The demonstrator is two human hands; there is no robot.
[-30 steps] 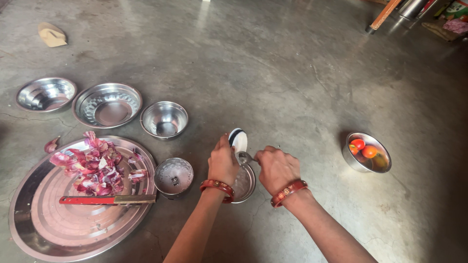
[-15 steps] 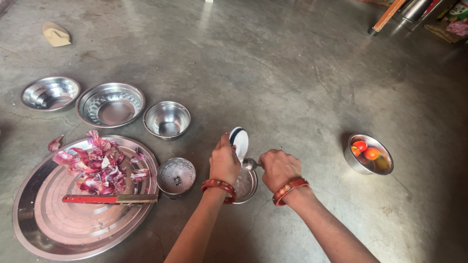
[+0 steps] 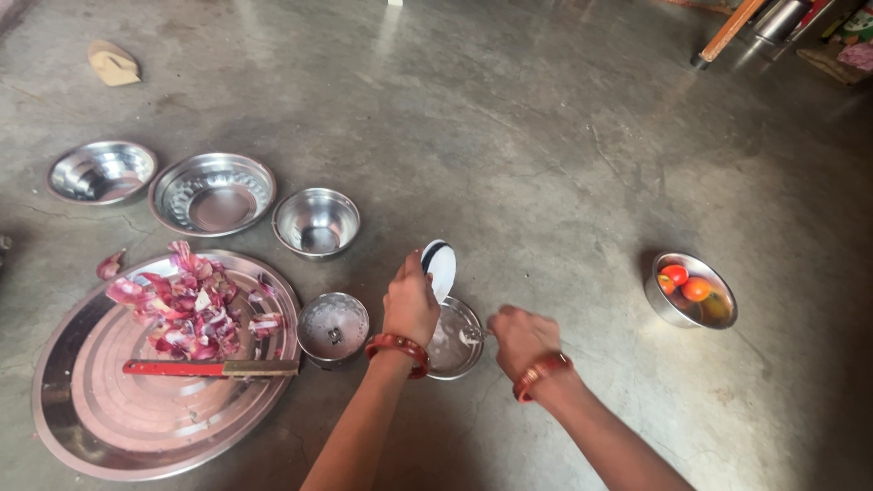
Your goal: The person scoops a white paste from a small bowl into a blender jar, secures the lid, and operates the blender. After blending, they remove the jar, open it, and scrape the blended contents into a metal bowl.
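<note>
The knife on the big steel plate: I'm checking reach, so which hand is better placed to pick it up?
Probably left: the left hand is nearer the knife, though it holds a white lid; the right hand holds a spoon.

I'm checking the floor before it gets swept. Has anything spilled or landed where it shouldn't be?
One onion peel lies on the bare concrete floor, just off the rim of the large steel plate that holds the rest of the peels. A crumpled tan scrap sits alone farther off. Nothing looks spilled or tipped.
</note>
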